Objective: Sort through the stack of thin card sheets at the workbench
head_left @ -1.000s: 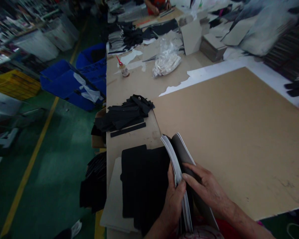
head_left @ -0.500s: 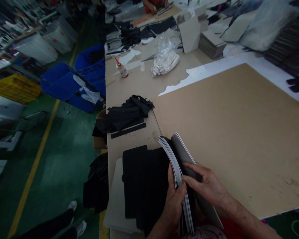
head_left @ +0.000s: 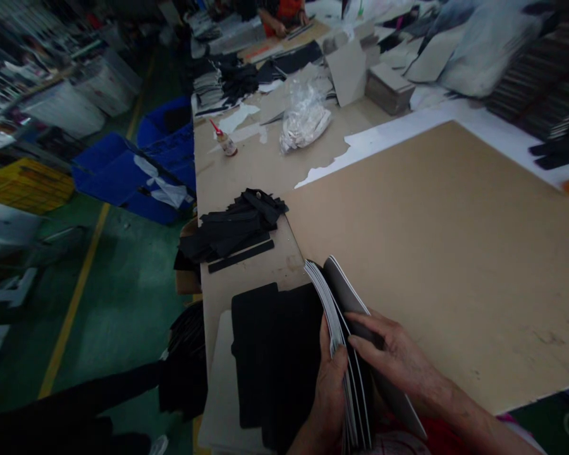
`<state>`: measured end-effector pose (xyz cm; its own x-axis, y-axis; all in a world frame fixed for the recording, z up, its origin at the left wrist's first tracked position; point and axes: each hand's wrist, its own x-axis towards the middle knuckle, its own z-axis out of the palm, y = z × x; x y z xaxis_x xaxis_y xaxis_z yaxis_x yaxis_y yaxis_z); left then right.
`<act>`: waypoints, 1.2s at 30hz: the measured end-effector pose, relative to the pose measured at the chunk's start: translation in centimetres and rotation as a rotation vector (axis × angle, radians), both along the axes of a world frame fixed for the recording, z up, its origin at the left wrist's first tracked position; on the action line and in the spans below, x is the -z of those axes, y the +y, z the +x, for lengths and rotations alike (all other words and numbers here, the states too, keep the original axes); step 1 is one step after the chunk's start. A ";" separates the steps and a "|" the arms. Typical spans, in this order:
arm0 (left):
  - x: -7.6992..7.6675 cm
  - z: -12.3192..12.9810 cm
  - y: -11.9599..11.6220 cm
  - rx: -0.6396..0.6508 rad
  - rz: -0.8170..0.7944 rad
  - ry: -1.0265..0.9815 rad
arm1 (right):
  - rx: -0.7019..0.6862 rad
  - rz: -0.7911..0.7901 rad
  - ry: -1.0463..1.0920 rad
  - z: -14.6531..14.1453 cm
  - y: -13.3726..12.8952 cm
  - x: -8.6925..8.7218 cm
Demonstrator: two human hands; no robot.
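Note:
A stack of thin, white-edged dark sheets (head_left: 329,303) stands on edge at the table's near side, fanned and slightly curved. My left hand (head_left: 329,385) grips the stack from the left, its thumb over the edges. Between the thumb and fingers of my right hand (head_left: 393,354) are the grey-faced sheets (head_left: 344,287) on the right, parted from the rest at the top. Black sheets (head_left: 275,354) lie left of my left hand, over pale boards (head_left: 220,379).
Black strips (head_left: 237,221) lie beyond the black sheets. Farther off are a red-tipped bottle (head_left: 227,145), a plastic bag (head_left: 306,120) and a grey block stack (head_left: 389,88). A large brown board (head_left: 436,253) covers the right. Another person's hands (head_left: 289,25) work at the far end.
One more white-edged sheet has come apart from the left stack, near my right thumb. The view has shifted slightly. At lower left, a person's dark-clothed legs reach farther into view.

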<state>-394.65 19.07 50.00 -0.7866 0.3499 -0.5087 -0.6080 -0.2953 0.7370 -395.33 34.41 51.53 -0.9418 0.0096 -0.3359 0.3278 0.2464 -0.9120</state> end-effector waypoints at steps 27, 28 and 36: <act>0.3 0.1 0.4 0.032 -0.316 0.153 | -0.002 0.114 0.019 0.3 -0.3 0.2; 0.2 0.1 0.5 0.032 -0.317 0.151 | 0.012 0.123 0.012 0.3 -0.3 0.3; 0.2 -0.1 0.6 0.028 -0.295 0.008 | -0.006 0.157 0.053 0.1 -0.2 0.1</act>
<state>-394.77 19.69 49.84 -0.7832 0.2098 -0.5853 -0.6065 -0.0504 0.7935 -395.28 34.22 51.38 -0.9585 0.0521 -0.2804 0.2781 0.3891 -0.8782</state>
